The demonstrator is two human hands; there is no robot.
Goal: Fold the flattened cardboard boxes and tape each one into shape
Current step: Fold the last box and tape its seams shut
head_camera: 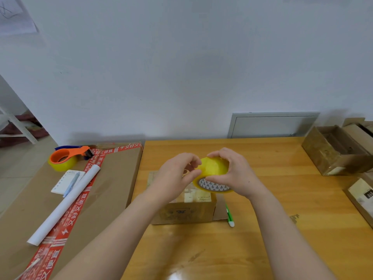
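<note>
Yellow tape roll (215,168), axis toward viewer

bare forearms (121,229), bare left hand (173,175), right hand (235,174).

— What lies on the table (272,249)?
— A small cardboard box (187,209) near its middle, a pen (229,217) just right of it. Above the box, a tape roll (214,168) sits between the left hand (175,176) and the right hand (238,174).
— And the sides?
— On the left, a large carton (117,178) bears a tape dispenser (66,156) at its back. Before that lies a notepad (62,183) with what seems a second pen (71,183) on it, and a paper roll (64,205) just right. An open box (327,152) stands far right.
</note>
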